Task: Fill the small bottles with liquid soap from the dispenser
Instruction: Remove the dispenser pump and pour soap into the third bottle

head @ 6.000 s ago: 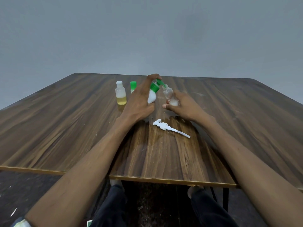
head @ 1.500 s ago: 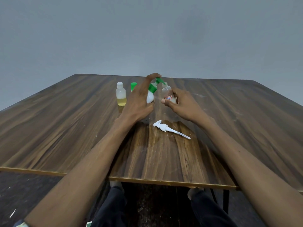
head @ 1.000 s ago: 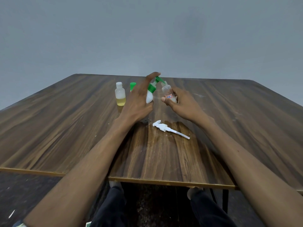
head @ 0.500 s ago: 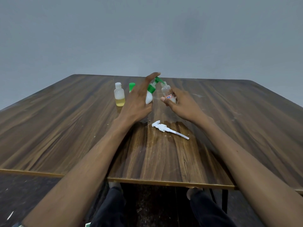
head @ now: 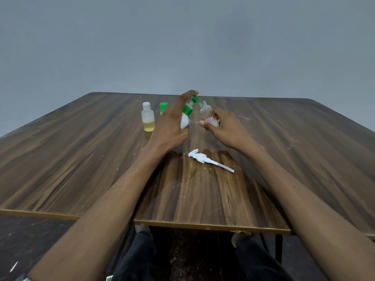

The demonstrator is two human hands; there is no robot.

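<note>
Two hands work above the middle of the wooden table. The left hand grips the one soap dispenser, a white bottle with a green pump, tilted toward the right, with a finger laid over the pump head. The right hand holds a small clear bottle with a red-edged label, its fingers and thumb curled round the lower part, its open mouth tipped up just beside the green spout. Small bottles number two for certain: the held one and another standing upright to the left, uncapped, with yellowish liquid in its lower part. Behind the left hand a green cap peeks out, perhaps atop a third bottle, though the hand hides it. One loose white pump with its tube lies on the table nearer the person, amid wet patches.
</note>
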